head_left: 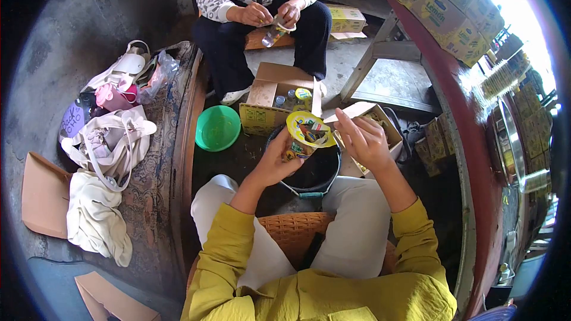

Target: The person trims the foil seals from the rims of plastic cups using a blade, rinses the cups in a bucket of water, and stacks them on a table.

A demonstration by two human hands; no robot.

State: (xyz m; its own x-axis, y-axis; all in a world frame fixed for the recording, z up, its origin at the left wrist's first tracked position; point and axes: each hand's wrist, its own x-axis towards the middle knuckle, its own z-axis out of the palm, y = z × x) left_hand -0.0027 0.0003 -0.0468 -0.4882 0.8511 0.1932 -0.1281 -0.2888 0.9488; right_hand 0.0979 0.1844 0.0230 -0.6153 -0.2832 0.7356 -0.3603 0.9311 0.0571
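My left hand [276, 159] is wrapped round a plastic drink cup [299, 150], held tilted above a black bucket [312, 178]. The cup has a yellow printed film lid [303, 128], with a dark and silvery patch on its top. Just right of the cup is my right hand [367, 138], its index finger stretched out and other fingers partly bent. I see nothing held in it.
An open carton [256, 120] with several clear cups stands beyond the bucket, beside a green basin [218, 128]. Another open carton [386, 125] is at right. Opposite sits a person [262, 0] holding a clear cup [275, 34]. Bags [110, 137] lie on the left bench.
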